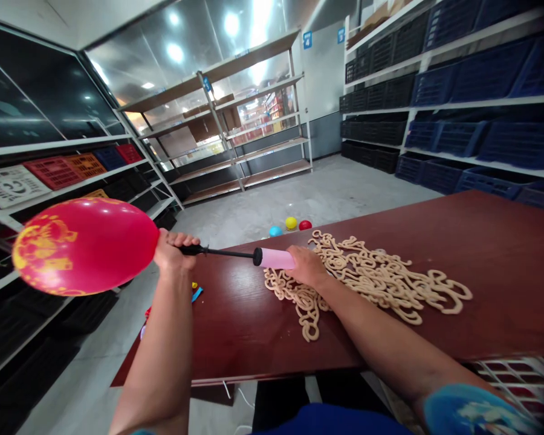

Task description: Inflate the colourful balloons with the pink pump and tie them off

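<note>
A large inflated red balloon point(95, 244) with yellow printing stretches out to the left. My left hand point(172, 249) is closed around its neck and the black end of a hand balloon pump. From there the pump's thin black rod point(231, 252) runs to its pink barrel point(275, 258), which my right hand point(307, 266) grips. How the balloon's mouth sits on the pump is hidden by my left fingers. Beneath and beyond my right hand, a heap of beige curly, rope-like pieces point(381, 281) lies on the dark red table point(236, 326).
Small blue point(275, 231), yellow point(291, 223) and red balls or balloons point(305, 225) show beyond the table's far edge. Blue and yellow scraps point(196, 294) lie near its left edge. Racks with blue crates point(494, 72) stand right; red crates point(54, 172) fill a left shelf.
</note>
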Demonstrator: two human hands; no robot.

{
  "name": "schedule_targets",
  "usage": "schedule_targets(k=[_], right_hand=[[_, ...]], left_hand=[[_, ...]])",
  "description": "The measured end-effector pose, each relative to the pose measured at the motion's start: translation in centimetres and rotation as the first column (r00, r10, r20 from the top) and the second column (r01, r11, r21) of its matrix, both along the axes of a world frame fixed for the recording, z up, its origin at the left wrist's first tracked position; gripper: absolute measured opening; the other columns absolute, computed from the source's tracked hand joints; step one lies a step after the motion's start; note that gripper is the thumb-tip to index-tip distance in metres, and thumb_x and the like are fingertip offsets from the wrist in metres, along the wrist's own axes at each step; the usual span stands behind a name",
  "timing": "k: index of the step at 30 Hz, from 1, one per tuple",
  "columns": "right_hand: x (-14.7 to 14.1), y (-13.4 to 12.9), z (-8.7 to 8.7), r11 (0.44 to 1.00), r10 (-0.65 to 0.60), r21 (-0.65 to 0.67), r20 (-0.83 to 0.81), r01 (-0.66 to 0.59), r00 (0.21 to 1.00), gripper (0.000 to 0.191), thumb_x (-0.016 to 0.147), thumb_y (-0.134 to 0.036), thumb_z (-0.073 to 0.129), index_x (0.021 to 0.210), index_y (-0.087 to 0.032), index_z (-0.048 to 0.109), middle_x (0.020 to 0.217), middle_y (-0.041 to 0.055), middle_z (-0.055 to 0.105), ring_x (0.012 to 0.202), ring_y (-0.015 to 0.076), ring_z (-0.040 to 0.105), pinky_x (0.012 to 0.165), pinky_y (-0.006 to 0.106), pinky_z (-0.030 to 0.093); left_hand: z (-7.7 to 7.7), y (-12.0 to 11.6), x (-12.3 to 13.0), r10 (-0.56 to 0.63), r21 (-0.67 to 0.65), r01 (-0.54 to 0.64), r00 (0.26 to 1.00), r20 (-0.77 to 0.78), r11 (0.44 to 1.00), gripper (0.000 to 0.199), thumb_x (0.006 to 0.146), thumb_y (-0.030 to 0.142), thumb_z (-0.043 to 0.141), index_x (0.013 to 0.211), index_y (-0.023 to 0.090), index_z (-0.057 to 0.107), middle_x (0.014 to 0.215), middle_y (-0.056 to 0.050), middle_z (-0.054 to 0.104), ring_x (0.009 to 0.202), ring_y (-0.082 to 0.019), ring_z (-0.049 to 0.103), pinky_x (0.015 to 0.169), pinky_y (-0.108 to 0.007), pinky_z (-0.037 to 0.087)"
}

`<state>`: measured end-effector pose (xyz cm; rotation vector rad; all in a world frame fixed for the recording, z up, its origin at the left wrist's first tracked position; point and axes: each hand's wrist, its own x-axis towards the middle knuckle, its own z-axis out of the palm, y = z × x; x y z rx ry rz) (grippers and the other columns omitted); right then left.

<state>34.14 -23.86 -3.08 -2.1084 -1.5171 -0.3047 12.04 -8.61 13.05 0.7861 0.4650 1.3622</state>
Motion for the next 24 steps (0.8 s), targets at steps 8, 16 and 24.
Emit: schedule_targets(k=[8,16,24], right_hand=[[0.2,0.0,-0.6,1.000,-0.014,0.009,-0.022,0.014,1.000,0.033,0.065,-0.036,0.063,0.091,-0.018,0.051,0.088,0.0063,0.059,0.083,0.0202,0.053,0.071,0.029,0.035],[0.1,0.0,-0.8,1.000,-0.001,-0.016,0.005,0.001,1.000,0.032,0.067,-0.035,0.061,0.092,-0.018,0.052,0.088,0.0065,0.059,0.082,0.0203,0.053,0.070,0.029,0.034],[0.2,-0.3,0.0,0.999,0.042,-0.010,0.020,-0.041,0.999,0.026,0.067,-0.032,0.059,0.088,-0.019,0.051,0.085,0.0050,0.059,0.079,0.0190,0.053,0.067,0.028,0.033]], left_hand=[[-2.5,-1.6,4.4,-0.021,-0.091,0.022,1.000,0.013,0.996,0.041,0.082,0.036,0.042,0.059,0.019,0.012,0.043,0.007,0.017,0.033,-0.007,0.026,0.040,-0.022,0.028],[-7.9,-4.0,9.0,-0.095,-0.164,0.101,0.994,0.043,0.981,0.043,0.081,0.041,0.043,0.058,0.019,0.014,0.044,0.007,0.020,0.036,-0.007,0.030,0.045,-0.024,0.033],[-4.2,-2.3,3.6,-0.053,-0.131,0.057,0.998,0.038,0.990,0.041,0.084,0.035,0.038,0.057,0.019,0.012,0.041,0.007,0.020,0.034,-0.008,0.028,0.044,-0.025,0.033]])
